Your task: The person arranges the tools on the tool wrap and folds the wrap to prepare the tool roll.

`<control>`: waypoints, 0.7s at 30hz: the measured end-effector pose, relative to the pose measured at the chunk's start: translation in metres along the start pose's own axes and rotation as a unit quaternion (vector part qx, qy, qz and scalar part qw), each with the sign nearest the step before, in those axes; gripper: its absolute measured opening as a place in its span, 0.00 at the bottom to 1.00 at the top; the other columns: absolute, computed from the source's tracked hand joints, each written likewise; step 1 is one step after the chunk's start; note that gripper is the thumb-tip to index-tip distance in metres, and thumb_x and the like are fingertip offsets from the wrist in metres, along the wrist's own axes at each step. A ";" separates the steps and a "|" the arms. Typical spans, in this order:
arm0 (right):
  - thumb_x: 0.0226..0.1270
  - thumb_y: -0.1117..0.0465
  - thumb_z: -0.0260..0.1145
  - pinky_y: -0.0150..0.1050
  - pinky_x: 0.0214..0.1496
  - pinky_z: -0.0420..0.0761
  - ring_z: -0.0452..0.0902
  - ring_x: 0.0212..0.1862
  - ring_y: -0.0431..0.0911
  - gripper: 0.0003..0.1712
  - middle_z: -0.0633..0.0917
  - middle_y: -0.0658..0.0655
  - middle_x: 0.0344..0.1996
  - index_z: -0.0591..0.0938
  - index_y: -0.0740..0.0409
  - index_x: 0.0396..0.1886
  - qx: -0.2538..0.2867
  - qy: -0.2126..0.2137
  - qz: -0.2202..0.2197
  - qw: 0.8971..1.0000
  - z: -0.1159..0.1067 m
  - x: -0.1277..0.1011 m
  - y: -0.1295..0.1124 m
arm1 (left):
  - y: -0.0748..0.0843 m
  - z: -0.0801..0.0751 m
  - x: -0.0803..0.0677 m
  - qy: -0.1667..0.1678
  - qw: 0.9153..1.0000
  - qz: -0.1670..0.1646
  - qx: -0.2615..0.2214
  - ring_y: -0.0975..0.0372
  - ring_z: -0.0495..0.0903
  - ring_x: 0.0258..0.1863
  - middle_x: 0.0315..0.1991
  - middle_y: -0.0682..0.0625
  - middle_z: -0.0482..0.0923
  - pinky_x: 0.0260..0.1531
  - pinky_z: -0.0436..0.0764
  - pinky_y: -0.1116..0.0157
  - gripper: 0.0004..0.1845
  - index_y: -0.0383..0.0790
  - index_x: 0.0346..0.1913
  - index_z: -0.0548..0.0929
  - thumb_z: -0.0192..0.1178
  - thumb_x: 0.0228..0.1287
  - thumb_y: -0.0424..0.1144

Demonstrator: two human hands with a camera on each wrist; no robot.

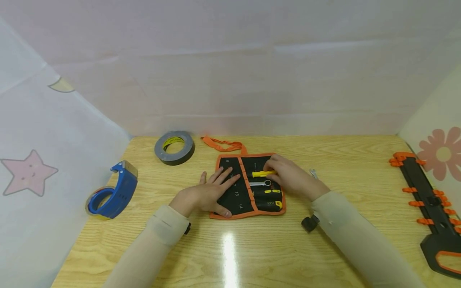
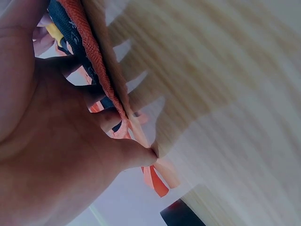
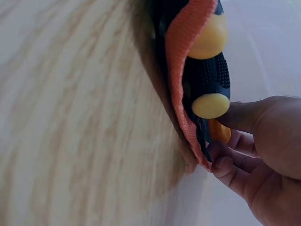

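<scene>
A black tool pouch (image 1: pixel 235 196) with orange trim lies unrolled at the middle of the wooden table (image 1: pixel 230 248). My left hand (image 1: pixel 219 188) rests flat on its left half, fingers straight and spread. In the left wrist view the left hand's palm (image 2: pixel 47 141) sits against the pouch's orange edge (image 2: pixel 101 70). My right hand (image 1: pixel 271 170) pinches a yellow-handled tool (image 1: pixel 263 174) over the pouch's right half. A silver wrench (image 1: pixel 261 183) and black-and-yellow handles (image 1: pixel 271 192) lie in the pockets. The right wrist view shows two yellow-capped handles (image 3: pixel 211 77) beside curled fingers (image 3: pixel 244 141).
A grey tape roll (image 1: pixel 174 147) lies at the back left, and a blue tape dispenser (image 1: pixel 113 191) stands at the left edge. A long black and orange tool (image 1: pixel 430 200) lies along the right edge. The pouch's orange strap (image 1: pixel 221 144) trails behind it. Fabric walls enclose the table.
</scene>
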State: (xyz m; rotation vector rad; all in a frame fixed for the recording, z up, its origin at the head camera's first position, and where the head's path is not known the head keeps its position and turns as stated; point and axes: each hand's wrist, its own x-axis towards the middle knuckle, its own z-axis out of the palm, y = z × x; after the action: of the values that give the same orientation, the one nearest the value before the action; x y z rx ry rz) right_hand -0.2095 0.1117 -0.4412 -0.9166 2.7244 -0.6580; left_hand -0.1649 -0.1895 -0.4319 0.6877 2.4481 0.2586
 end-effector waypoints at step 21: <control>0.84 0.59 0.65 0.49 0.61 0.85 0.83 0.53 0.48 0.13 0.85 0.53 0.52 0.88 0.56 0.60 0.012 -0.019 -0.026 0.999 0.002 0.012 0.002 | -0.006 0.003 0.003 0.005 1.000 0.007 -0.016 0.45 0.27 0.90 0.91 0.48 0.25 0.80 0.33 0.26 0.66 0.61 0.90 0.38 0.74 0.62 0.66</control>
State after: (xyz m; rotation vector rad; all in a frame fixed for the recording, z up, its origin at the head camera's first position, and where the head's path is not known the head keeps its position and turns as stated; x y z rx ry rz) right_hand -0.2191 0.1051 -0.4448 -0.9865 2.6621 -0.6746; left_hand -0.1679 -0.1926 -0.4381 0.6915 2.4437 0.3079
